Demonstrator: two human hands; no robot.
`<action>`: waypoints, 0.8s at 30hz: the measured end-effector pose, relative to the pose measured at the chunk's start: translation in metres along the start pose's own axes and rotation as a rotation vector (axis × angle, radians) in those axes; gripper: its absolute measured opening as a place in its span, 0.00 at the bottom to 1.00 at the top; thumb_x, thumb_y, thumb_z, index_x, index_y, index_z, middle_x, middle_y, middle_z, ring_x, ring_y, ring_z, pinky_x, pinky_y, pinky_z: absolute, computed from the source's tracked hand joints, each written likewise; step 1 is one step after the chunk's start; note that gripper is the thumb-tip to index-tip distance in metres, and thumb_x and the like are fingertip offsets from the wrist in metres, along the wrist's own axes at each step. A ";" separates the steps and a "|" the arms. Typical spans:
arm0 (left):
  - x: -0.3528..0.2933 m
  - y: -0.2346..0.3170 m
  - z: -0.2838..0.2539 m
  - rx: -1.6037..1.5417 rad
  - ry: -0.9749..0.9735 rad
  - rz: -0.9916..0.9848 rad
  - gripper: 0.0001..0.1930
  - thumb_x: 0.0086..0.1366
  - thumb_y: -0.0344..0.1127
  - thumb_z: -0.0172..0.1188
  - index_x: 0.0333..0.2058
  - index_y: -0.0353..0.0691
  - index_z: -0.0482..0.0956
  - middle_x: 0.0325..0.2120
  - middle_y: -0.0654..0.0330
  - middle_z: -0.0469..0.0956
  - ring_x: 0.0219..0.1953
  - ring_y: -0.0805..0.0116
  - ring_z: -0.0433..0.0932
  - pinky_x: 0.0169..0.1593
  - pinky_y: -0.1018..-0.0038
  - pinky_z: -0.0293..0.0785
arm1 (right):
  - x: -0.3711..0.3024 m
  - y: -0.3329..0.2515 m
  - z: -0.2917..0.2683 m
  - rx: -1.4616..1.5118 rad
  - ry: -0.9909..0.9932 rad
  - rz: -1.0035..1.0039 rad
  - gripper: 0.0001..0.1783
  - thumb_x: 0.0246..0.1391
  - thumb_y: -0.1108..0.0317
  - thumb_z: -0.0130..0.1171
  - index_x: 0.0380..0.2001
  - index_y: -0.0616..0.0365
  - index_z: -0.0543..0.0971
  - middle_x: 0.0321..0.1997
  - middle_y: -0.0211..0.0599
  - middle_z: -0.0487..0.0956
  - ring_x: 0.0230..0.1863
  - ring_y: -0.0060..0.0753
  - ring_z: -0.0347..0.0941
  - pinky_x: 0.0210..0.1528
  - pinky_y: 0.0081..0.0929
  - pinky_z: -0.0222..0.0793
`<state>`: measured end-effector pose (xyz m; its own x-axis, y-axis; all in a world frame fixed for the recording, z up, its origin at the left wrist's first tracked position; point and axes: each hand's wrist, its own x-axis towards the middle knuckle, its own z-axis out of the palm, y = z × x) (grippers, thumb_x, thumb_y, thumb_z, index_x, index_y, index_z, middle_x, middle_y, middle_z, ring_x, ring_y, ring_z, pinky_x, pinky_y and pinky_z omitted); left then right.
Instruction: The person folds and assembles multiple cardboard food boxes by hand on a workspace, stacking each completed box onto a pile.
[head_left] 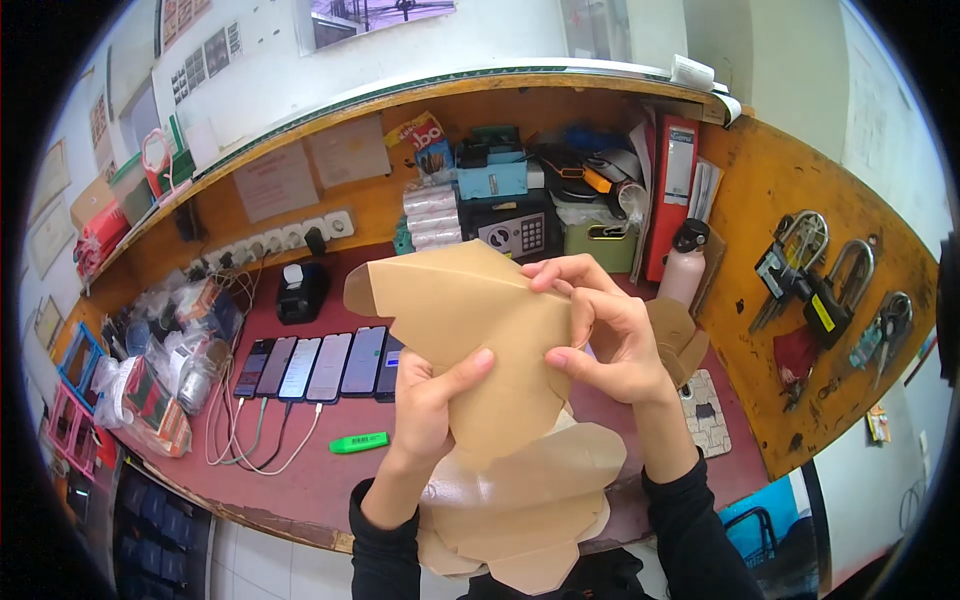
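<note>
Card (500,350) sits between our hands in the head view: our left hand (432,398) pinches its left edge, our right hand (628,345) its right. Folding looks partly done: a crease shows, closing seems left, and blanks (535,475) below our hands seem unfolded.

The tan folded cardboard piece (500,385) hides the fingers of the bare left hand (428,400) except its thumb. Left of the piece, a dark rectangular phone (388,374) is partly covered. Below the piece, the lower edge crops two black fabric sleeves (700,535).
</note>
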<state>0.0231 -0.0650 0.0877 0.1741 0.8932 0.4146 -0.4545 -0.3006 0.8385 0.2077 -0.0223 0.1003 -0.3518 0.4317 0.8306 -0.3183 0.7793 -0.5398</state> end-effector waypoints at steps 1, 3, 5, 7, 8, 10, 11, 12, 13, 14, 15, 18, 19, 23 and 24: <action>0.000 -0.002 0.001 0.003 -0.002 0.012 0.20 0.57 0.27 0.54 0.49 0.31 0.65 0.41 0.53 0.73 0.40 0.66 0.76 0.41 0.73 0.74 | 0.000 -0.001 0.001 0.012 0.002 0.008 0.16 0.40 0.73 0.64 0.13 0.57 0.66 0.50 0.42 0.66 0.58 0.38 0.59 0.59 0.36 0.52; -0.001 0.000 0.001 -0.025 0.001 0.008 0.21 0.56 0.27 0.55 0.49 0.31 0.65 0.41 0.53 0.73 0.40 0.66 0.76 0.41 0.73 0.74 | 0.001 -0.003 0.002 0.035 0.006 0.026 0.16 0.39 0.74 0.65 0.12 0.57 0.65 0.51 0.41 0.66 0.59 0.38 0.58 0.60 0.36 0.51; 0.000 0.001 0.001 -0.093 0.003 -0.029 0.22 0.56 0.27 0.55 0.50 0.31 0.64 0.42 0.53 0.72 0.42 0.65 0.75 0.43 0.72 0.74 | 0.000 0.001 0.000 0.014 -0.009 -0.001 0.13 0.41 0.73 0.63 0.16 0.57 0.67 0.51 0.41 0.66 0.59 0.38 0.57 0.60 0.36 0.50; 0.001 -0.001 -0.006 -0.223 -0.040 -0.134 0.24 0.56 0.27 0.54 0.52 0.30 0.62 0.45 0.49 0.70 0.44 0.60 0.74 0.46 0.69 0.73 | 0.000 0.003 0.001 0.088 -0.001 0.034 0.11 0.43 0.72 0.61 0.22 0.57 0.68 0.51 0.41 0.66 0.60 0.39 0.57 0.60 0.35 0.50; 0.000 -0.001 -0.009 -0.286 -0.060 -0.186 0.25 0.57 0.28 0.54 0.53 0.30 0.60 0.47 0.47 0.69 0.46 0.58 0.73 0.47 0.68 0.72 | -0.001 0.004 0.003 0.172 0.014 0.081 0.10 0.44 0.72 0.60 0.26 0.57 0.68 0.51 0.41 0.66 0.60 0.39 0.57 0.60 0.34 0.50; -0.006 -0.004 -0.005 -0.199 -0.033 -0.166 0.25 0.58 0.29 0.54 0.54 0.30 0.59 0.48 0.47 0.68 0.48 0.56 0.72 0.50 0.65 0.71 | 0.000 0.008 0.005 0.236 -0.013 0.094 0.21 0.49 0.70 0.56 0.45 0.57 0.62 0.53 0.44 0.66 0.60 0.39 0.58 0.60 0.34 0.51; -0.009 -0.004 -0.003 -0.158 -0.021 -0.154 0.26 0.58 0.30 0.54 0.54 0.30 0.58 0.48 0.47 0.68 0.49 0.55 0.71 0.51 0.64 0.70 | -0.001 0.010 0.009 0.266 0.008 0.079 0.24 0.49 0.69 0.56 0.48 0.57 0.60 0.54 0.45 0.66 0.59 0.40 0.58 0.60 0.35 0.51; -0.010 -0.001 -0.003 -0.208 -0.021 -0.156 0.26 0.58 0.30 0.54 0.54 0.31 0.58 0.49 0.48 0.68 0.49 0.55 0.71 0.51 0.64 0.70 | 0.000 0.012 0.017 0.295 0.029 0.063 0.26 0.49 0.69 0.57 0.50 0.56 0.59 0.54 0.46 0.66 0.59 0.40 0.59 0.60 0.35 0.52; -0.010 -0.001 -0.005 -0.262 -0.020 -0.162 0.26 0.59 0.30 0.53 0.55 0.31 0.58 0.49 0.48 0.68 0.50 0.55 0.70 0.52 0.64 0.69 | -0.001 0.014 0.022 0.323 0.053 0.053 0.29 0.49 0.69 0.57 0.52 0.56 0.57 0.54 0.47 0.66 0.58 0.40 0.60 0.60 0.36 0.52; -0.010 -0.001 -0.007 -0.316 -0.019 -0.168 0.26 0.59 0.30 0.53 0.55 0.32 0.58 0.49 0.49 0.68 0.50 0.55 0.70 0.52 0.64 0.69 | -0.004 0.021 0.023 0.237 0.026 0.014 0.34 0.49 0.67 0.58 0.55 0.55 0.53 0.57 0.50 0.64 0.59 0.40 0.60 0.59 0.35 0.54; -0.009 -0.001 -0.010 -0.354 -0.044 -0.180 0.26 0.59 0.30 0.53 0.55 0.32 0.58 0.49 0.50 0.68 0.50 0.57 0.70 0.52 0.65 0.68 | -0.006 0.023 0.023 0.174 0.036 0.021 0.34 0.48 0.66 0.59 0.55 0.55 0.55 0.58 0.50 0.64 0.59 0.40 0.60 0.59 0.35 0.54; -0.003 0.001 -0.012 -0.228 -0.113 -0.185 0.25 0.60 0.31 0.54 0.55 0.33 0.59 0.49 0.53 0.68 0.50 0.61 0.69 0.52 0.68 0.67 | -0.004 0.019 0.022 -0.128 -0.004 -0.003 0.33 0.45 0.65 0.60 0.54 0.56 0.59 0.59 0.49 0.63 0.61 0.42 0.58 0.59 0.36 0.55; 0.001 -0.002 -0.012 -0.037 -0.128 -0.171 0.24 0.61 0.32 0.54 0.55 0.33 0.60 0.49 0.54 0.68 0.50 0.63 0.69 0.51 0.69 0.67 | -0.001 0.015 0.015 -0.308 -0.065 -0.032 0.32 0.45 0.65 0.60 0.54 0.57 0.61 0.59 0.48 0.63 0.61 0.43 0.58 0.59 0.36 0.55; 0.004 0.000 -0.009 0.419 -0.328 -0.131 0.23 0.61 0.33 0.54 0.53 0.34 0.63 0.48 0.57 0.69 0.48 0.67 0.69 0.50 0.71 0.67 | 0.005 -0.008 0.012 -0.673 -0.243 -0.048 0.36 0.46 0.48 0.54 0.53 0.62 0.65 0.59 0.47 0.64 0.62 0.48 0.57 0.61 0.38 0.52; 0.003 -0.003 -0.010 0.478 -0.335 -0.052 0.21 0.60 0.33 0.54 0.51 0.34 0.66 0.46 0.54 0.71 0.48 0.66 0.70 0.49 0.72 0.67 | 0.002 -0.006 0.012 -0.570 -0.225 -0.032 0.35 0.49 0.47 0.52 0.55 0.62 0.65 0.55 0.47 0.68 0.58 0.51 0.61 0.61 0.38 0.52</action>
<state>0.0158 -0.0582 0.0827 0.4876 0.7796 0.3930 -0.0071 -0.4466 0.8947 0.1982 -0.0313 0.1034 -0.5469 0.3456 0.7625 0.1670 0.9376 -0.3051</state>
